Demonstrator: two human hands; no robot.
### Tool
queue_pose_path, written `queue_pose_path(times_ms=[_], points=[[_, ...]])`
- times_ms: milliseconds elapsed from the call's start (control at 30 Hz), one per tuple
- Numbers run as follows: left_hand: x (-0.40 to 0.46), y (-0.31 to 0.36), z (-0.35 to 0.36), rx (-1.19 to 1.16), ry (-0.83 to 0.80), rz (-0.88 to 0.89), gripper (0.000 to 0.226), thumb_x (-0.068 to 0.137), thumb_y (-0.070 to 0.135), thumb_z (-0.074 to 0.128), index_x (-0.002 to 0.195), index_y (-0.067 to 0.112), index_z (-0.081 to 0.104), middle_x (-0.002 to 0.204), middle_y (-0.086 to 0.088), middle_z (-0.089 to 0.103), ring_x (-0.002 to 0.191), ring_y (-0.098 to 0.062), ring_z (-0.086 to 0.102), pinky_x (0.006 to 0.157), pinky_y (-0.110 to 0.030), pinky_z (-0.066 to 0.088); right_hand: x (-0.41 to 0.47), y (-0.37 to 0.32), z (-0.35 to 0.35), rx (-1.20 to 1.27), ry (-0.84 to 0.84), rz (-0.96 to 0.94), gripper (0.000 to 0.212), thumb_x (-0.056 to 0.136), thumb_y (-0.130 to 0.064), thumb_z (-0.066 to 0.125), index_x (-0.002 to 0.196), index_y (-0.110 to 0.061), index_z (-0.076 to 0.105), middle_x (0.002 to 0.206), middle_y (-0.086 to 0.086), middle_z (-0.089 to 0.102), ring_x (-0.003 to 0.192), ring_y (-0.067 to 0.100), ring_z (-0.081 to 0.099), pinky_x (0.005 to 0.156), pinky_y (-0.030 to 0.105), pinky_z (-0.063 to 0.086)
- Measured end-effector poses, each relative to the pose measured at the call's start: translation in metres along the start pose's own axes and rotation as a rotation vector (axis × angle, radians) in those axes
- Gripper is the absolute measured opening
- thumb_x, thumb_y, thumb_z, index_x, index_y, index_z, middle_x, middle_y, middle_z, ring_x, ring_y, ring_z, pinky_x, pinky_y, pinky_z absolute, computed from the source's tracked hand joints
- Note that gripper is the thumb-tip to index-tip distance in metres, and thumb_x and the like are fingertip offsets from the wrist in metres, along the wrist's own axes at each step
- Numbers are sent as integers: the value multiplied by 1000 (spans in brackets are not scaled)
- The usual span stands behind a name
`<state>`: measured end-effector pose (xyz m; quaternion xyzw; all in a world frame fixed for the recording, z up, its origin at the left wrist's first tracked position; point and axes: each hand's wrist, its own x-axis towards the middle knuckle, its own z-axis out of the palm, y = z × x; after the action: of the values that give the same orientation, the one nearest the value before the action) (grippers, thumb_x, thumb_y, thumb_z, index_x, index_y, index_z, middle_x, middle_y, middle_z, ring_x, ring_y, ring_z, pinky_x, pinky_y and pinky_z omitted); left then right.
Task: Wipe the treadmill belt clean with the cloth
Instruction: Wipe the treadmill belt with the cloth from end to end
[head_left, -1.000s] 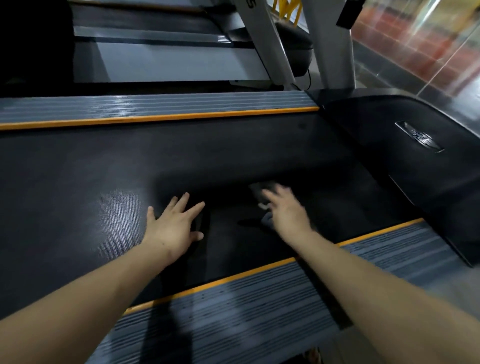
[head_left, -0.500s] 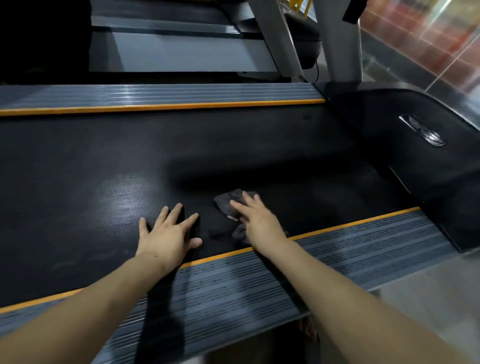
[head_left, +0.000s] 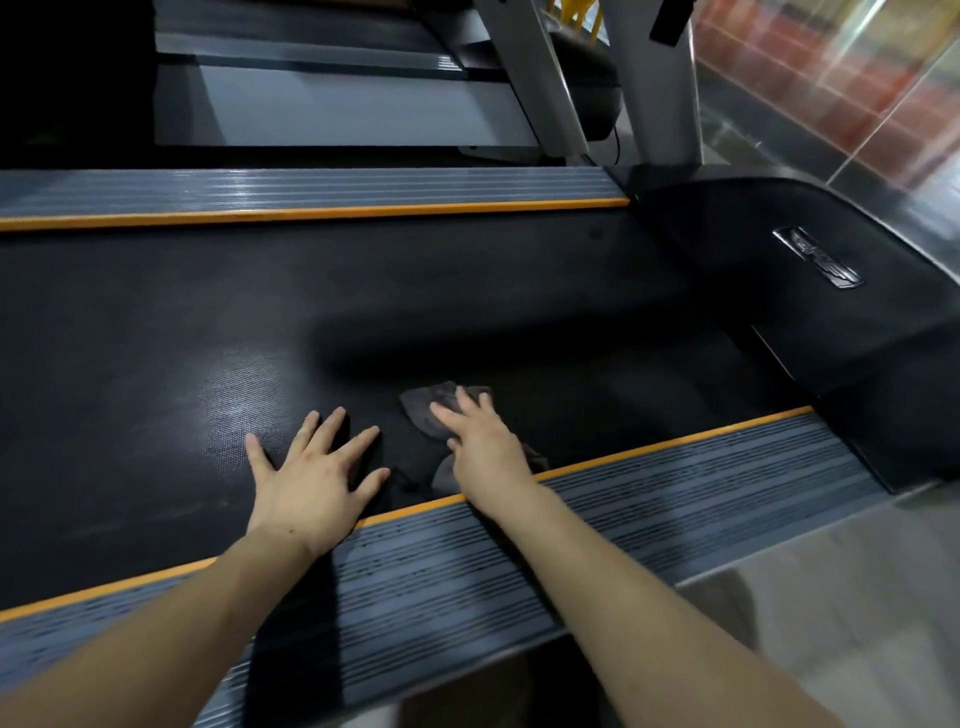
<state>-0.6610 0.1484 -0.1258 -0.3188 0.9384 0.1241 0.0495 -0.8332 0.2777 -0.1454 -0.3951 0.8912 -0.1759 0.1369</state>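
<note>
A person's right hand presses a dark cloth flat, fingers spread, onto the treadmill belt near its orange edge; left hand braces, open-palmed. Overlapping, firm strokes would clean best.

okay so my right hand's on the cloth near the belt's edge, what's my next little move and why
Probably push the cloth away toward the far orange strip. Your right hand presses it flat by the near strip, the left hand is braced on the belt, and most belt lies beyond.

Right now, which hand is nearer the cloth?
Right. The right hand presses flat on the cloth; the left hand lies flat on the bare belt beside it.
</note>
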Motion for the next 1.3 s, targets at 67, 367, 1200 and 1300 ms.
queue_pose_path(times_ms=[67, 367, 1200, 1300], points=[[1, -1, 2, -9, 7, -7, 60, 95, 72, 27, 152, 53, 25, 168, 11, 9, 155, -14, -3, 116, -69, -7, 0, 16, -14, 44, -40, -51, 60, 93, -3, 51, 143, -35, 45, 163, -2, 18, 151, 26, 7, 118, 45, 23], [3, -2, 10, -56, 103, 20, 56, 95, 65, 38, 149, 48, 39, 166, 8, 21, 155, -16, 7, 125, -48, 8, 8, 116, -83, -62, 166, 376, 51, 99, -10, 45, 145, -33, 43, 162, 2, 21, 149, 31, 13, 107, 45, 33], [-7, 3, 4, -71, 274, -58, 43, 92, 37, 44, 130, 27, 61, 139, 5, 60, 134, -16, 48, 116, -44, 32, -18, -3, -21, -55, -60, 24, 46, 105, -16, 40, 146, -36, 39, 164, -4, 14, 150, 28, 7, 113, 46, 26], [-1, 0, 6, -95, 221, -44, 41, 91, 36, 46, 127, 28, 64, 140, 5, 57, 133, -18, 46, 112, -42, 36, -12, -4, -17, -64, 1, 0, 42, 103, -15, 44, 141, -33, 48, 161, -2, 25, 149, 30, 14, 109, 46, 33]])
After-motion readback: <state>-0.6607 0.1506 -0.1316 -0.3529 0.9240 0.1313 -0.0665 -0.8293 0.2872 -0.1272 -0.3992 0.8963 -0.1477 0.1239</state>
